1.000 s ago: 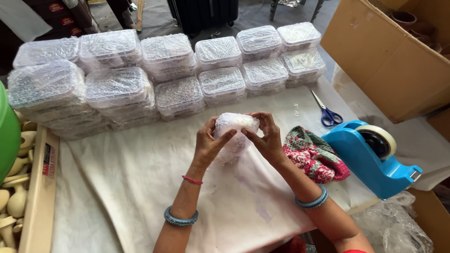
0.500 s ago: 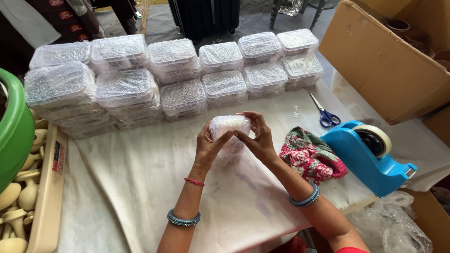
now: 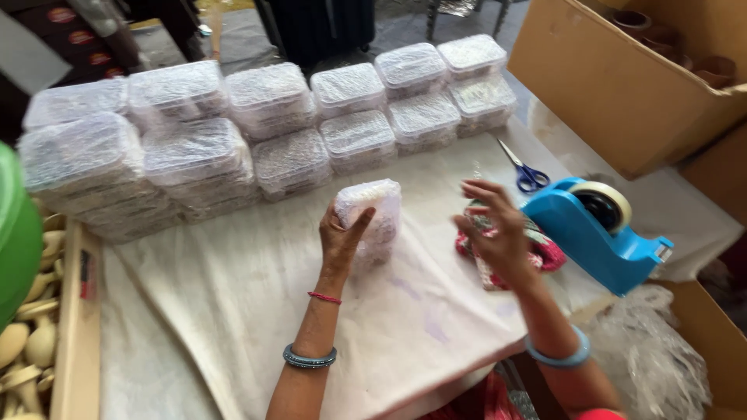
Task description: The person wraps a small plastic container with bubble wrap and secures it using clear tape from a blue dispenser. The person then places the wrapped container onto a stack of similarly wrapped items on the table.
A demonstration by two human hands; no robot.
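Two bare hands work over a table covered with a pale cloth (image 3: 233, 311). Her left hand (image 3: 342, 237) grips a small bubble-wrapped parcel (image 3: 372, 214), standing upright on the cloth near the table's middle, thumb on one side and fingers curled round the back. Apart from the parcel, her right hand (image 3: 490, 225) hovers with fingers spread and loose, holding nothing, above a red patterned cloth (image 3: 545, 253). Just right of that hand sits a blue tape dispenser (image 3: 599, 241) with a roll of pale tape. Blue-handled scissors (image 3: 525, 171) lie behind it. Along the far edge, clear lidded tubs wrapped in bubble wrap (image 3: 272, 132) stand in two rows, some stacked. At far right is an open brown cardboard box (image 3: 622, 85). At left, a wooden tray (image 3: 74, 327) holds pale wooden spoons (image 3: 35, 342).
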